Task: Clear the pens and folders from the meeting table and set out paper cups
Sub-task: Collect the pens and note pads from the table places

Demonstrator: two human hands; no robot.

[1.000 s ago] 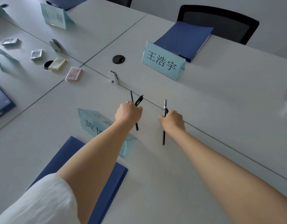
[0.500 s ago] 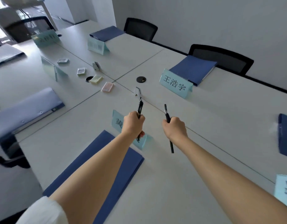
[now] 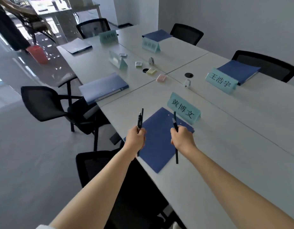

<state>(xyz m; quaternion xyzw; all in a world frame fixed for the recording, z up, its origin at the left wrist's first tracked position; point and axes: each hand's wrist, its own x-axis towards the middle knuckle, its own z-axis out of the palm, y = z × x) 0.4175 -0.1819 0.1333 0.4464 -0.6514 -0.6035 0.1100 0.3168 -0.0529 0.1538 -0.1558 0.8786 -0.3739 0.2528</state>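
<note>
My left hand (image 3: 136,137) is closed around two black pens (image 3: 140,119) held upright over the table's near edge. In my right hand (image 3: 181,138) is one black pen (image 3: 175,123), its lower end sticking out below my fist. Both fists hover above a flat blue folder (image 3: 158,142) lying on the white meeting table (image 3: 225,146). More blue folders lie further off: one at the left (image 3: 103,87), one at the far right (image 3: 238,71), one at the far end (image 3: 157,35) and a pale one (image 3: 76,45) at the far left corner.
Teal name cards (image 3: 183,108) (image 3: 221,80) stand on the table. Small sticky-note pads (image 3: 161,78) and clips lie along the middle seam. Black mesh chairs (image 3: 43,103) (image 3: 265,63) surround the table, one directly under my arms. A person stands at the far left by a red bin (image 3: 37,53).
My hands have lifted the pens off the table's middle and pulled them back over the near blue folder. My view has swung left and up, showing the whole table and the chairs.
</note>
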